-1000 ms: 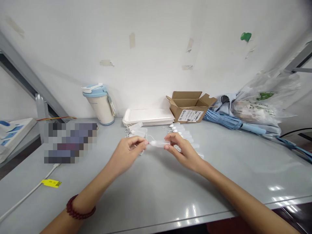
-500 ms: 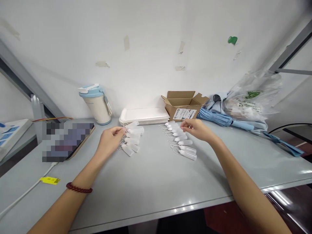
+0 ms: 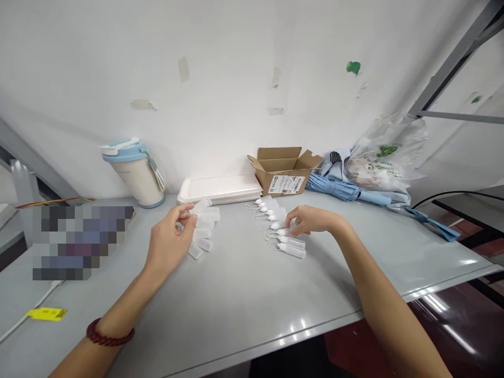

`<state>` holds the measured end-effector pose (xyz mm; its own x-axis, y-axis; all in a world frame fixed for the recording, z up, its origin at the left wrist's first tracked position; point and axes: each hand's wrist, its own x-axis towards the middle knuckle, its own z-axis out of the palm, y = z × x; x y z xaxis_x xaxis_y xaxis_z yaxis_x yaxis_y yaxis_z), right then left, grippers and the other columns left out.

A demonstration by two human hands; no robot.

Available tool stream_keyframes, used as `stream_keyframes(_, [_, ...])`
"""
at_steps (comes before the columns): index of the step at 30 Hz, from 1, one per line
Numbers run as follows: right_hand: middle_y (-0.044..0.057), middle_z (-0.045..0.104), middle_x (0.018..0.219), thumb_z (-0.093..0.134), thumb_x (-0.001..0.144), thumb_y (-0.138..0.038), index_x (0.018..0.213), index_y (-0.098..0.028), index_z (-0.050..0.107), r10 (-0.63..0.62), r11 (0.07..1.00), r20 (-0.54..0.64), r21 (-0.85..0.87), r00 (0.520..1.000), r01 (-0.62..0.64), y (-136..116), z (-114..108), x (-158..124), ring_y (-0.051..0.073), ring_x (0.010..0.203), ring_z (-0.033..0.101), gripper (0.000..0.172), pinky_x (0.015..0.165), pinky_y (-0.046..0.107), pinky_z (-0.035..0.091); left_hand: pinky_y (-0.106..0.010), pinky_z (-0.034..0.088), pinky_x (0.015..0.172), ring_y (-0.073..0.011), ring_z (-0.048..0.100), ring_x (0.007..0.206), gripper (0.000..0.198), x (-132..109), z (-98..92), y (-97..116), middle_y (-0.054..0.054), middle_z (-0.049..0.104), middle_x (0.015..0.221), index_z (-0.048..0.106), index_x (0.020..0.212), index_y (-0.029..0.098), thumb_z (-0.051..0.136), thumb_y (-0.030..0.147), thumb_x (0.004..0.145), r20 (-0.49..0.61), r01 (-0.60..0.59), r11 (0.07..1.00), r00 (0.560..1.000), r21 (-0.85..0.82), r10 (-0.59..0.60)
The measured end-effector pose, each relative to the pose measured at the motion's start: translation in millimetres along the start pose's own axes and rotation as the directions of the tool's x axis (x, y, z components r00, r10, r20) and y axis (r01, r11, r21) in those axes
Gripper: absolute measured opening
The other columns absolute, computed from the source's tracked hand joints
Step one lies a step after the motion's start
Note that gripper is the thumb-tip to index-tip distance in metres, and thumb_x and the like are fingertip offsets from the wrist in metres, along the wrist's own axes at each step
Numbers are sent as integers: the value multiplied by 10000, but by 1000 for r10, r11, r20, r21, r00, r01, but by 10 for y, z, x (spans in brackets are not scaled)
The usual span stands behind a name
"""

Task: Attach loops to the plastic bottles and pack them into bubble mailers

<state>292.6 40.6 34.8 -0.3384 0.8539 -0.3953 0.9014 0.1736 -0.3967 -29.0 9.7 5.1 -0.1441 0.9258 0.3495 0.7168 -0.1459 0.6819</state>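
Translucent tubes (image 3: pixel 292 251) with white tips and thin strings lie in two groups on the grey table (image 3: pixel 236 315), one beneath the fingers of the left hand (image 3: pixel 168 239) and the other by the fingertips of the right hand (image 3: pixel 311 220). A second ago one tube was stretched between both hands; now the hands are well apart, each at its own group. Half a second ago the left hand was pinching at the tips and strings of its group from the side; now it reaches farther over them, so that the thumb and curled fingers hide those ends and only the tube bodies show to its right. Its thumb and forefinger are close together, but whether they grip a tube cannot be told. The right hand, which was beside the far tubes of its group, has come down toward the nearer ones; its fingers are bent and partly open, thumb and forefinger at a tube, and any hold on it cannot be made out. Beyond and between the hands, the white stack (image 3: pixel 220 189) stays put beside the open cardboard box (image 3: pixel 284 176), as does the flask (image 3: pixel 136 173) beyond the left hand.
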Motion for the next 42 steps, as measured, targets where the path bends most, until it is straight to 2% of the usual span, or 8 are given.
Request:
stream_keyframes(6, [-22,518,621,626,685,-363,809,-203,656,-104,994,-84,-44,991,100,17,-48,-76,110,536,443,205,487,240,316,-258,419,608,-134,494,601,316,-96,33,97,0,629,821,604,1070,204,477,364,829,7,-66,998,998,-19,67])
stream_keyframes(10, [6,571,754,603,739,-382,808,-194,607,-272,955,-313,29,910,296,-107,21,-47,133,686,512,201,590,242,389,-250,416,588,-142,515,631,304,-187,77,184,-11,632,816,629,1020,199,467,379,836,107,-90,993,989,-79,98])
stream_keyframes(12, [18,597,817,598,759,-363,815,-191,594,-320,928,-362,68,875,368,-227,109,-9,138,739,530,181,624,242,406,-254,422,586,-136,513,608,316,-235,96,214,-10,633,810,629,1028,201,465,395,839,185,-67,991,979,-114,88])
stream_keyframes(18, [13,612,818,603,790,-320,820,-193,589,-409,874,-379,98,830,475,-514,362,36,130,746,526,132,658,246,420,-265,464,625,-146,560,671,472,-307,128,232,-20,635,833,512,1232,174,457,447,851,390,68,961,920,-268,44])
stream_keyframes(21, [4,620,813,601,799,-296,840,-194,591,-437,857,-398,88,807,508,-566,423,28,123,737,527,111,680,250,424,-257,456,593,-130,532,615,428,-295,116,251,-12,634,816,538,1196,187,436,441,868,442,117,944,896,-309,34])
stream_keyframes(25, [0,634,804,600,799,-274,859,-192,601,-452,851,-402,76,796,520,-594,467,36,121,722,535,101,689,255,430,-242,446,576,-127,542,634,344,-282,96,287,-18,629,792,610,1030,180,434,430,870,461,149,923,887,-355,34])
stream_keyframes(33, [12,652,835,590,819,-294,893,-197,604,-495,816,-438,62,751,574,-625,516,19,128,737,555,123,717,268,443,-230,409,459,-97,483,491,328,-256,97,274,-7,594,713,600,881,166,471,465,838,492,250,869,871,-427,-8])
stream_keyframes(42, [22,648,820,562,852,-306,928,-185,615,-497,818,-458,36,736,574,-672,519,-8,128,722,553,153,678,247,429,-221,428,496,-92,498,528,275,-221,78,275,1,581,684,620,847,160,501,408,835,503,261,838,864,-479,19])
